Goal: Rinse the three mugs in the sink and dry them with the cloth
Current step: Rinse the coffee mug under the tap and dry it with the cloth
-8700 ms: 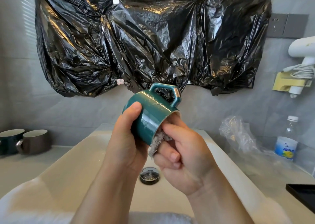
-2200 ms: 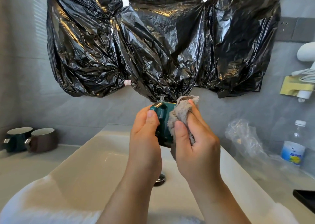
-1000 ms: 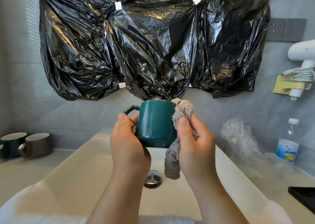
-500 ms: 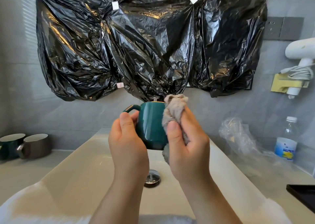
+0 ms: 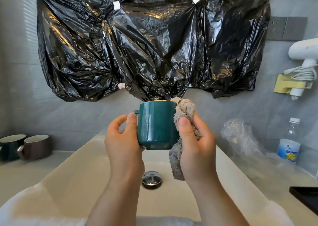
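- Head view looks down over a white sink (image 5: 86, 170), and two bare forearms reach forward above the basin.
- The left hand (image 5: 123, 145) grasps a teal mug (image 5: 154, 124) from its left side and from below. The thumb lies on the wall of the mug just beside the handle, which points to the left.
- The teal mug is upright in the air over the sink, higher than the metal drain (image 5: 152, 177).
- The right hand (image 5: 196, 145) clenches a beige-grey cloth (image 5: 185, 108) with the thumb on top of it and presses it against the right side of the teal mug.
- The upper end of the cloth reaches the rim of the mug; the lower end hangs free below the hand, over the basin.
- On the counter (image 5: 25, 170) at the left stand a dark green mug (image 5: 9, 147) and a brown mug (image 5: 37, 146), upright and just beside each other, both pale inside.
- Behind the sink, black plastic bags (image 5: 137, 45) are fixed on the grey wall with small white pieces of tape.
- At the right of the sink lie a crumpled clear plastic bag (image 5: 240, 136) and, near it, a water bottle (image 5: 290, 143) with a white cap and a blue label.
- A flat black thing (image 5: 304, 196) shows only partly at the right edge; what it is cannot be told.
- A white hair dryer (image 5: 304, 52) sits in a yellow holder (image 5: 289, 85) on the right wall, below grey sockets (image 5: 285, 28).
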Tool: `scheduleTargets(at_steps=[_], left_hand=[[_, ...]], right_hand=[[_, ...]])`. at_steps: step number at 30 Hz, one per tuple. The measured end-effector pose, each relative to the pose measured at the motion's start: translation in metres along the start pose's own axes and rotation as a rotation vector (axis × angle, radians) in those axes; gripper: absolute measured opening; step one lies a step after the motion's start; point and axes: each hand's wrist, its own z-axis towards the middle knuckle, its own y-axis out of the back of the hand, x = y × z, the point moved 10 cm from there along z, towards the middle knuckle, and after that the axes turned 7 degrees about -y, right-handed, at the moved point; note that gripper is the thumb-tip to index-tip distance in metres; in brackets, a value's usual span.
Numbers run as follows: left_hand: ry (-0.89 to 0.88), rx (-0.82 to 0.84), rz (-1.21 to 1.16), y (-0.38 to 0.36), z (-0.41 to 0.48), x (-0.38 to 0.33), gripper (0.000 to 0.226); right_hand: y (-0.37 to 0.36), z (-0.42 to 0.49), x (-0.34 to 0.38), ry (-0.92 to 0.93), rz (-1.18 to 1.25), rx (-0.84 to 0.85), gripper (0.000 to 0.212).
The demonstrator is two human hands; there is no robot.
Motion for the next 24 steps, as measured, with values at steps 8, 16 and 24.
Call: scheduleTargets(at_steps=[8,16,24], left_hand=[[-0.033,0.409,-0.033,-0.040,-0.013,-0.009,0.065],[0.226,0.628,-0.278,-0.054,-0.027,0.004,0.037],[0.009,0.494,-0.032,-0.044,-0.019,-0.008,0.033]], right_hand=[[-0.005,-0.006,0.026,0.242,-0.160,0.012,0.036],[-0.001,-0.002,0.010,0.082,0.018,0.000,0.037],[0.006,0.002,0.000,0.018,0.008,-0.033,0.027]])
